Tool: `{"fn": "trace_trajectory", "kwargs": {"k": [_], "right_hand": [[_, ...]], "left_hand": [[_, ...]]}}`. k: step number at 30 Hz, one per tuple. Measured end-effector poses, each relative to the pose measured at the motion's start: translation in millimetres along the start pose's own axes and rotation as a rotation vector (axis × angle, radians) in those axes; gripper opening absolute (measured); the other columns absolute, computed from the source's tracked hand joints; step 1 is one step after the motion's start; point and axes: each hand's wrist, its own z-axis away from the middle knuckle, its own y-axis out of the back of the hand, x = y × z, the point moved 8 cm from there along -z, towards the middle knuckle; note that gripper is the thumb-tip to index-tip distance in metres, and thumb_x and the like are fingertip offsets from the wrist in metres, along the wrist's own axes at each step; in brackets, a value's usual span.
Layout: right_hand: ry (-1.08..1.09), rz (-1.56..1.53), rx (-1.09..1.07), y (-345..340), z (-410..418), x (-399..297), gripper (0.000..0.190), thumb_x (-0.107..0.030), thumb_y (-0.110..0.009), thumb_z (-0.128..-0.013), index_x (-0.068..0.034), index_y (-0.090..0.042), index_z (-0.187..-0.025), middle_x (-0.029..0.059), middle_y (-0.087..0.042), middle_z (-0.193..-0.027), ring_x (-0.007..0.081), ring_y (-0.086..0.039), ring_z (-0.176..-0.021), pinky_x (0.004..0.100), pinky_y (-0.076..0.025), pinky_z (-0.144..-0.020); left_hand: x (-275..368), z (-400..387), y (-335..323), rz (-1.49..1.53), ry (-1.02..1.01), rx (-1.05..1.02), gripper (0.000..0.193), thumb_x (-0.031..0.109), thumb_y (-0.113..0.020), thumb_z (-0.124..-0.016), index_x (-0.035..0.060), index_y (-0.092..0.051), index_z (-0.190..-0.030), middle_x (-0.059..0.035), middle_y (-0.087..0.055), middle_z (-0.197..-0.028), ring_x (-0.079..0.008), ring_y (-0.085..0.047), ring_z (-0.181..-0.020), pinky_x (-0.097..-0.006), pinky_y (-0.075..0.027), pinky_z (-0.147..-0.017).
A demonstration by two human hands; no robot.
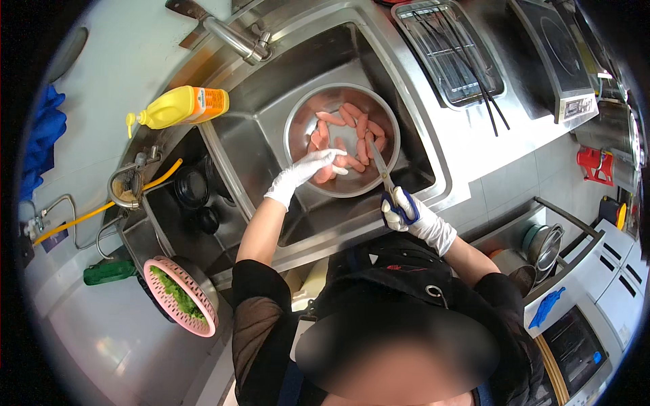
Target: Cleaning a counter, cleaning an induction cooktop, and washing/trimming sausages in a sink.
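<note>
A round stainless steel bowl [289, 133] stands in the large sink basin [244, 147], holding several pink sausages [361, 126]. My left hand [310, 170], in a white glove, reaches over the bowl's left rim. Its thumb and fingers close around one sausage [340, 161], partly hidden by them. In my right hand [411, 213], also gloved, is a pair of kitchen scissors [385, 177] with dark blue handles. The metal blades point into the bowl, their tips among the sausages on its right side.
A faucet [238, 40] rises behind the basin. On the left ledge lies a yellow pump bottle [177, 106]. Black dishes [192, 187] sit in the smaller basin, and a pink colander [210, 325] with leafy greens is nearby. A wire-rack tray [449, 56] and an induction cooker [556, 56] occupy the right counter.
</note>
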Motion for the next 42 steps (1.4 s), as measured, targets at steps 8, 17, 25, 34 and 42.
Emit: {"fn": "trace_trajectory", "kwargs": {"k": [8,17,25,34,42], "right_hand": [[-0.067,0.141,-0.006,-0.2,-6.5,16.5,0.052,-0.06,-0.045,-0.092,-0.01,-0.058,-0.088,-0.0011,-0.052,-0.061,0.0109,-0.049,-0.051,0.0216,-0.033,-0.043],[-0.133,0.107,-0.143,-19.9,-23.2,25.2,0.066,-0.069,-0.042,-0.087,-0.007,-0.059,-0.097,0.0014,-0.056,-0.071,0.0145,-0.055,-0.062,0.025,-0.04,-0.049],[-0.023,0.312,-0.315,-64.5,-32.8,-3.0,0.051,-0.055,-0.043,-0.095,-0.007,-0.059,-0.099,0.0007,-0.057,-0.072,0.0096,-0.055,-0.062,0.0211,-0.04,-0.049],[-0.123,0.259,-0.477,-92.4,-18.2,3.2,0.051,-0.054,-0.039,-0.096,-0.007,-0.058,-0.099,0.0009,-0.055,-0.075,0.0105,-0.052,-0.065,0.0223,-0.04,-0.055],[-0.121,0.297,-0.469,-97.1,-25.2,7.3,0.05,-0.054,-0.043,-0.095,-0.007,-0.058,-0.101,-0.0011,-0.054,-0.076,0.0082,-0.051,-0.066,0.0204,-0.039,-0.054]], "left_hand": [[23.7,-3.1,29.3,-0.08,-0.03,0.347,0.033,0.018,-0.062,-0.091,-0.0013,-0.061,-0.117,-0.0093,-0.069,-0.09,-0.0174,-0.066,-0.081,-0.0279,-0.049,-0.079],[84.5,44.0,32.2,-0.201,-0.132,0.517,0.033,0.009,-0.064,-0.083,-0.0018,-0.062,-0.115,-0.0082,-0.068,-0.087,-0.0139,-0.064,-0.071,-0.0258,-0.048,-0.076],[132.0,95.4,11.0,-0.274,-0.053,0.349,0.034,0.017,-0.064,-0.075,-0.0034,-0.063,-0.102,-0.0077,-0.065,-0.079,-0.0146,-0.064,-0.063,-0.0278,-0.051,-0.064],[154.9,132.0,-1.7,-0.328,0.023,0.328,0.03,0.002,-0.062,-0.074,-0.0023,-0.065,-0.103,-0.0066,-0.065,-0.074,-0.0132,-0.064,-0.066,-0.0251,-0.05,-0.067],[145.1,143.7,-16.8,-0.338,0.08,0.252,0.028,-0.004,-0.063,-0.075,-0.0007,-0.066,-0.102,-0.0072,-0.065,-0.074,-0.0126,-0.064,-0.067,-0.0258,-0.05,-0.068]]}}
